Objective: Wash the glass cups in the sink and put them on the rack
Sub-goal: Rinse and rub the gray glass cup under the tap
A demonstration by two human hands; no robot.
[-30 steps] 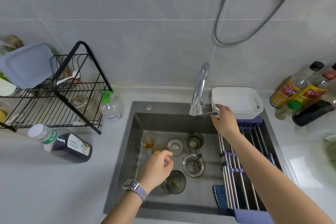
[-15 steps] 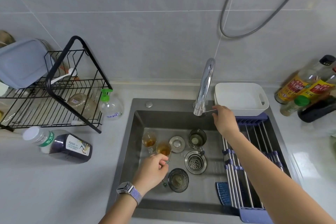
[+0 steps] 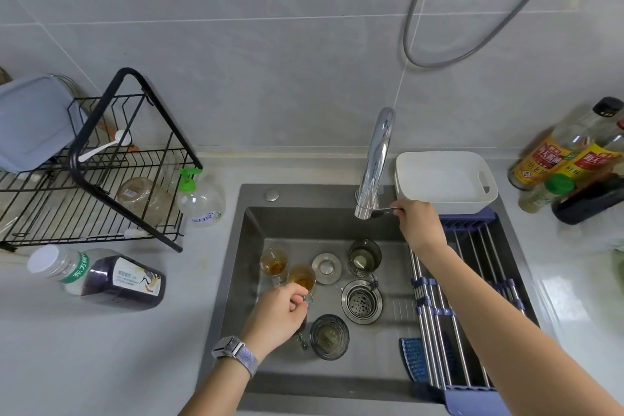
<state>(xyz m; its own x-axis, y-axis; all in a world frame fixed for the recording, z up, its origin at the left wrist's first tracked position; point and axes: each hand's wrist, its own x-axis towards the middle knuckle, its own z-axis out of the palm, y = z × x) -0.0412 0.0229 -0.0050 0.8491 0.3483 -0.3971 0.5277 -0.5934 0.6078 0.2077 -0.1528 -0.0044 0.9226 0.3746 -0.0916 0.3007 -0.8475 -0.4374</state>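
Several glass cups stand in the grey sink: two small ones with amber liquid, a dark ribbed one at the back and another dark one at the front. My left hand, a watch on its wrist, pinches the handle of the nearer amber cup. My right hand grips the thin lever of the chrome faucet. No water runs. The black wire rack stands on the counter at the left with a glass jar lying in it.
A drain strainer and a loose plug lie in the basin. A roll-up rack with a white tub covers the sink's right side. A soap dispenser, a lying bottle and sauce bottles stand around.
My left hand has drawn back off the amber cup's top and closed on its handle. My right hand has shifted from the white tub's edge onto the faucet lever.
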